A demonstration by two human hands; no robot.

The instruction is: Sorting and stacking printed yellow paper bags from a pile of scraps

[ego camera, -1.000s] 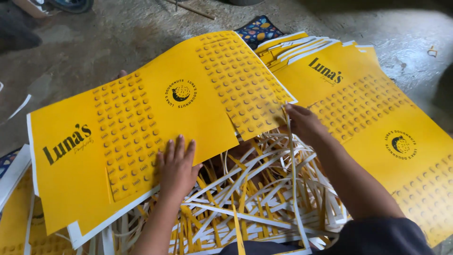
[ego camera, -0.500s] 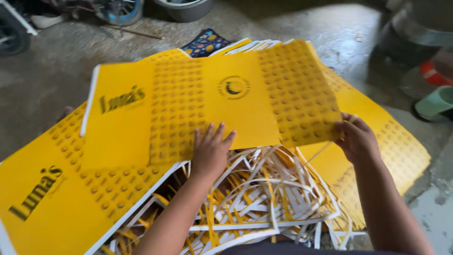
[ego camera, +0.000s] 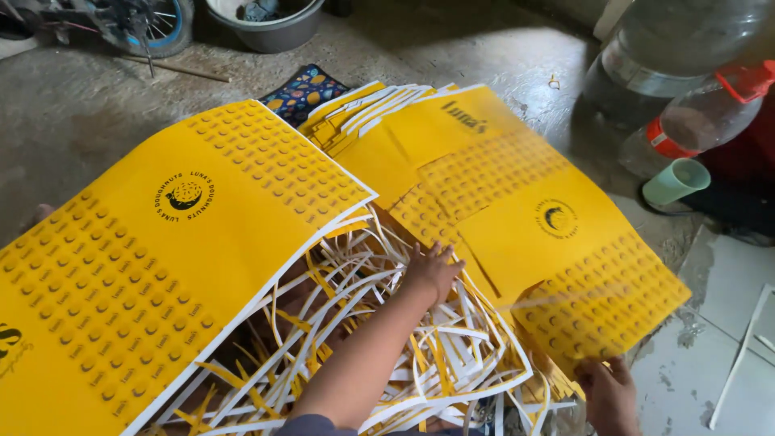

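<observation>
A yellow printed cardboard sheet (ego camera: 557,258) with a round black logo and embossed dots lies tilted over a stack of like sheets (ego camera: 420,129) on the right. My right hand (ego camera: 609,396) grips its near corner at the bottom right. My left hand (ego camera: 432,270) rests flat with fingers spread at the sheet's left edge, over a tangled pile of white and yellow paper strips (ego camera: 363,347). Another big stack of yellow sheets (ego camera: 161,266) lies to the left of my left arm.
On the concrete floor at the right stand a large clear water jug (ego camera: 686,56), a plastic bottle with a red cap (ego camera: 702,121) and a green cup (ego camera: 676,182). A metal basin (ego camera: 266,20) and a small wheel (ego camera: 153,24) are at the back. A patterned cloth (ego camera: 303,93) peeks from under the stacks.
The sheet has been carried from the left stack across to the right stack. My left hand slid off its middle to its left edge, and my right hand dropped to its near corner.
</observation>
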